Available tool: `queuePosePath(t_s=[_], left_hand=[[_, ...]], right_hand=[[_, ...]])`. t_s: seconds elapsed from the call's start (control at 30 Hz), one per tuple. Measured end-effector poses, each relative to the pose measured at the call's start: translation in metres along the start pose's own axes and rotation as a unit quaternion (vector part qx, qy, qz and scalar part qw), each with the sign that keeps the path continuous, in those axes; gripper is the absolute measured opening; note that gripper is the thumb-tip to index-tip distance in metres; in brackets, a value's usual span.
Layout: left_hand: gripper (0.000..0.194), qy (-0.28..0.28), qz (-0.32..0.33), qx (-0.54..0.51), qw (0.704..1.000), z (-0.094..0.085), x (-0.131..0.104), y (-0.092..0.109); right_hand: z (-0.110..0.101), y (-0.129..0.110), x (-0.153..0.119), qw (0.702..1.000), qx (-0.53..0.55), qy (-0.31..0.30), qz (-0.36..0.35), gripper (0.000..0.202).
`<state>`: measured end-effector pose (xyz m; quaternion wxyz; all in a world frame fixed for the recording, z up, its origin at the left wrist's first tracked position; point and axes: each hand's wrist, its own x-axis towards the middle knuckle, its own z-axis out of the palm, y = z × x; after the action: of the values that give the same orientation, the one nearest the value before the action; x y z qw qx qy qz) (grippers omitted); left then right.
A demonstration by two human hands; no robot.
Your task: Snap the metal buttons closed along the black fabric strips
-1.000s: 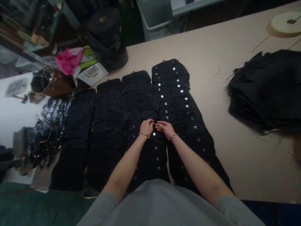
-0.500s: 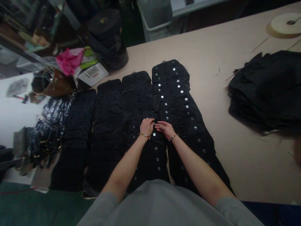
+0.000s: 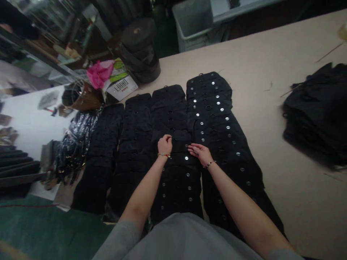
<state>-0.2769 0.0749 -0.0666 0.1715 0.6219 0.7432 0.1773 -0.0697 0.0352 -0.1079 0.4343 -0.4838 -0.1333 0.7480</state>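
Over the third row of overlapping black fabric pieces (image 3: pixel 169 99), my left hand (image 3: pixel 165 144) is closed, with the fingertips pressed together; anything between them is too small to make out. My right hand (image 3: pixel 201 154) is close by on the right, its fingertips beside a small round metal disc (image 3: pixel 186 146) on the fabric. Its fingers are drawn together around a small pale thing that I cannot make out. A brighter disc (image 3: pixel 186 158) lies just below. Shiny discs run in two lines down the rightmost row of black pieces (image 3: pixel 214 144).
A black fabric heap (image 3: pixel 317 115) lies on the right of the table (image 3: pixel 260 65). At the back left are a black roll (image 3: pixel 141 50), a white box (image 3: pixel 121 88) and a brown basket (image 3: pixel 85 99). Plastic-wrapped items (image 3: pixel 77 133) lie left of the rows. A grey bin (image 3: pixel 192 25) stands beyond.
My hands have moved apart, the left away to the left and the right off the disc it was near. The view has shifted a little to the left.
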Motion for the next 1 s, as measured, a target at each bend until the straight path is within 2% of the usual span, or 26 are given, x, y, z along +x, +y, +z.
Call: queuePosePath(t_s=[0.07,0.1,0.2,0.33,0.47,0.57,0.67,0.73,0.87,1.0], left_hand=[[0.018,0.024,-0.089,-0.002,0.996,-0.017,0.019,-0.025],[0.017,0.023,-0.114,-0.003,0.993,-0.023,0.027,-0.035],[0.014,-0.002,-0.137,-0.007,0.991,-0.03,0.044,-0.053],[0.013,-0.027,-0.151,-0.006,0.988,-0.023,0.051,-0.054],[0.013,-0.028,-0.144,0.024,0.989,-0.02,0.054,-0.049],[0.015,-0.02,-0.074,0.069,0.995,-0.023,0.056,-0.046],[0.016,-0.036,0.001,0.097,0.995,-0.024,0.058,-0.048],[0.015,-0.049,-0.014,0.08,0.996,-0.023,0.061,-0.052],[0.012,-0.065,-0.091,0.018,0.994,-0.02,0.067,-0.059],[0.012,-0.098,-0.11,0.011,0.989,-0.018,0.075,-0.059]], right_hand=[[0.001,-0.002,-0.001,1.0,-0.002,-0.001,-0.004,0.011],[0.0,-0.003,-0.001,1.0,0.003,-0.009,-0.003,0.011],[-0.001,-0.005,-0.001,0.999,0.015,-0.037,0.009,0.016],[0.0,-0.007,0.0,1.0,-0.001,-0.024,0.015,0.016],[0.002,-0.008,0.0,1.0,-0.014,-0.014,0.01,0.015],[0.001,-0.009,0.001,1.0,-0.019,-0.011,0.017,0.012],[-0.001,-0.009,0.004,0.999,-0.026,-0.009,0.023,0.012],[-0.002,-0.008,0.006,0.999,-0.029,-0.008,0.025,0.016],[-0.002,-0.009,0.005,0.999,-0.03,-0.004,0.018,0.025],[-0.003,-0.011,0.005,0.999,-0.032,0.005,0.02,0.024]])
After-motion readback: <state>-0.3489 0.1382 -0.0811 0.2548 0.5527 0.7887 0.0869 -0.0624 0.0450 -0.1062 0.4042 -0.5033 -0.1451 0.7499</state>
